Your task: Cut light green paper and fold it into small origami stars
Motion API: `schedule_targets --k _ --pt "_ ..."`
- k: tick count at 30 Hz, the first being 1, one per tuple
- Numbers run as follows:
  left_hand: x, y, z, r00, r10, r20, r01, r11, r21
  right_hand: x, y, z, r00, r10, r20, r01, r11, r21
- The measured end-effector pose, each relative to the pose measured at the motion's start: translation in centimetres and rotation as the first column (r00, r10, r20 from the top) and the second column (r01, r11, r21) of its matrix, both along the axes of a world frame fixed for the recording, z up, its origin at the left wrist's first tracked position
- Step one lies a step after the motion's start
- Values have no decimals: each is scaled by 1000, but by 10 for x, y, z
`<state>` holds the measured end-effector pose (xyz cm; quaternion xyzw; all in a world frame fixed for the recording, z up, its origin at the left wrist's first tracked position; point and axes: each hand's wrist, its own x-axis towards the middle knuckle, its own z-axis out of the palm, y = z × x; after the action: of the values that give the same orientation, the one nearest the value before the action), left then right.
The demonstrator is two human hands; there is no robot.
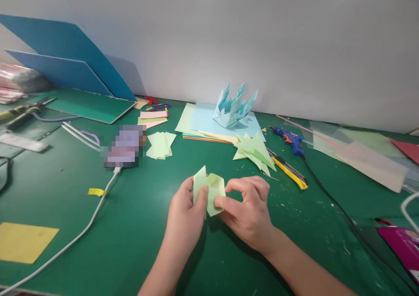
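Observation:
Between my hands, above the green table, is a partly folded piece of pale green paper (216, 193) with creased flaps. My left hand (190, 204) pinches its left part, the thumb pressed on the front and the fingers behind. My right hand (247, 206) grips the right part, with the thumb on the inner face and the index finger bent near the edge. Beyond the hands lies a pile of folded pale green paper pieces (253, 149). A stack of flat pale green paper (161, 145) lies to the left.
A light blue paper lotus (234, 108) stands on coloured sheets (186, 121). To the right are a yellow utility knife (291, 171) and a blue glue gun (291, 141) with a black cord. A blurred-out phone (126, 145) trails a white cable (98, 217) at left. Pliers (26, 112) lie far left.

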<state>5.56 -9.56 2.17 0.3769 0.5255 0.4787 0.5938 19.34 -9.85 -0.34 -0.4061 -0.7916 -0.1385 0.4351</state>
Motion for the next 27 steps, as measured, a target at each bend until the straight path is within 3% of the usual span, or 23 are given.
schedule_targets --k 5,8,11,13,15,18,20,24,27 --pt "-1 -1 -2 997 -74 -8 75 996 39 3 0 -2 997 44 -56 -50 993 -111" --pt "-2 -1 -3 993 -108 -40 110 992 56 4 0 -3 970 174 -172 -206 959 -193" --pt "-3 -1 -3 990 -140 -27 141 988 59 6 3 -5 845 287 -452 -439 855 -276" --pt "-3 -1 -2 988 -154 -6 154 987 43 7 7 -7 725 192 -661 -500 807 -315" --pt "-2 -2 -1 987 -162 1 162 987 25 8 10 -8 609 69 -790 -598 695 -400" --pt "-2 -2 0 985 -174 14 174 985 9 8 14 -7 483 -23 -875 -783 435 -444" --pt "-2 -2 0 985 -173 24 173 985 3 7 14 -6 432 -61 -900 -839 340 -425" --pt "-2 -2 1 979 -193 66 193 981 -2 4 14 -5 367 -101 -925 -863 333 -379" --pt "-1 -3 2 962 -247 118 250 968 -14 3 16 -6 375 -133 -917 -835 381 -397"
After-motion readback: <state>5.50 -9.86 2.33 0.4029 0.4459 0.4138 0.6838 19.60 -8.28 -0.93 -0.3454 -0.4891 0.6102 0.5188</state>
